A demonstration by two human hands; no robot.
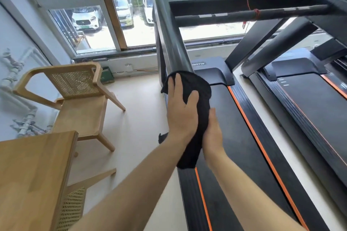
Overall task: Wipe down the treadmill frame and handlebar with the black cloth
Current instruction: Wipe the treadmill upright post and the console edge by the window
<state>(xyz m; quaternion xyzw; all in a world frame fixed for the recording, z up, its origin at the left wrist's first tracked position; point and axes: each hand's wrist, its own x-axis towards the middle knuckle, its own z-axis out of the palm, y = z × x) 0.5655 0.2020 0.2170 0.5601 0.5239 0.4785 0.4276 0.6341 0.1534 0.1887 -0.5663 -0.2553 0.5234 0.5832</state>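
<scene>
Okay, my left hand [181,110] is spread out on the black cloth [197,84], fingers straight and fanned, thumb out to the side, pressing the cloth against the lower end of the grey upright of the treadmill frame [172,43]. The cloth is bunched over that post just where it meets the deck, and a long tail of it hangs down between my two wrists. My right hand [212,129] comes in from the other side and grips that hanging part, thumb lying along the near face, fingers tucked behind the fabric where I can't see them.

Up top, the handlebar [234,15] runs across well above the cloth, with a red cord [256,13] wound around it. Below my hands is the dark running belt [234,146], edged by an orange stripe [262,148]. A second treadmill [309,99] stands just beside it on the right.

Off to my left there's a wooden chair [80,90] with a cane back, a wooden surface [28,174] nearer me, and the window [105,5] with parked cars [85,19] outside.
</scene>
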